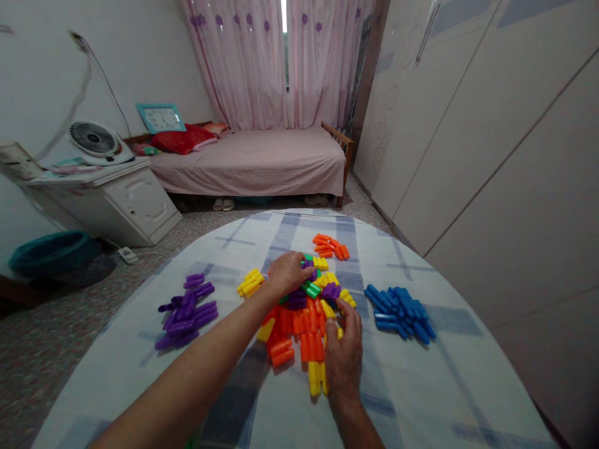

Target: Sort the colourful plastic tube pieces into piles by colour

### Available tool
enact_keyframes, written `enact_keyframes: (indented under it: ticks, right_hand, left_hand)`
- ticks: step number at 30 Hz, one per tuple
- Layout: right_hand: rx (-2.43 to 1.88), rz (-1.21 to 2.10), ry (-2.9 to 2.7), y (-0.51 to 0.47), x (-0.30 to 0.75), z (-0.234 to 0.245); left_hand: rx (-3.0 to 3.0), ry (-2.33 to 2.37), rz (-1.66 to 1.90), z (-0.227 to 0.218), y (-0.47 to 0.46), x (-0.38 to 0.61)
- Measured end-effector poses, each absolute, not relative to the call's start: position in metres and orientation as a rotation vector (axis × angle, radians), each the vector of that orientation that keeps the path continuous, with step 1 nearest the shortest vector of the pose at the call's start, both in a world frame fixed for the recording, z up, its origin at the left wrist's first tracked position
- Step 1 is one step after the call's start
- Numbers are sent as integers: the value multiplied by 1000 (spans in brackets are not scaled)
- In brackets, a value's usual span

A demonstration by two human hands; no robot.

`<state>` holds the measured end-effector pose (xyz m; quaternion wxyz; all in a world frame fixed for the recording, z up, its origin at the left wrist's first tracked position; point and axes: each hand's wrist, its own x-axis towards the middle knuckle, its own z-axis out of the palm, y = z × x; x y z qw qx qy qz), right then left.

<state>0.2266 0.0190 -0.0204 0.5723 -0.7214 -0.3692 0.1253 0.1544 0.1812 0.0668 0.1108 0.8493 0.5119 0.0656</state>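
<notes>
Colour groups ring the spot where I am working: a purple pile (185, 312) well off to my left, a blue pile (397, 312) to my right, a small orange pile (330, 247) on the far side, and a few yellow pieces (250, 282) just beside my left wrist. Each one holds a single colour and lies apart from the others, which I read as a way of keeping like with like and within easy reach of either arm. Between them all sits the mixed heap (304, 324), mostly orange with yellow, purple and green jumbled through it, near the middle of the checked tablecloth (421, 386).

My left hand (287, 272) reaches across to the far end of that heap, palm down, knuckles up, fingers curled over the top pieces. It touches the heap close to a green piece (311, 289) and some purple ones. The fingertips are tucked under and hidden from me, so I cannot tell whether they have closed on anything.

My right hand (344, 349) lies low on the near right edge of the heap, palm down, fingers loosely bent and a little spread, their tips resting among the yellow and purple pieces there. A yellow stub (339, 332) shows between thumb and forefinger, but I cannot tell if it is pinched or only lying under the hand. A yellow pair (316, 377) lies just beside the thumb's base.
</notes>
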Motion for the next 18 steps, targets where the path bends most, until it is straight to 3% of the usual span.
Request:
enact_keyframes:
  ticks: [18]
  right_hand:
    - [-1676, 273, -893, 20, 225, -17]
  left_hand:
    - [2038, 1296, 446, 33, 202, 165]
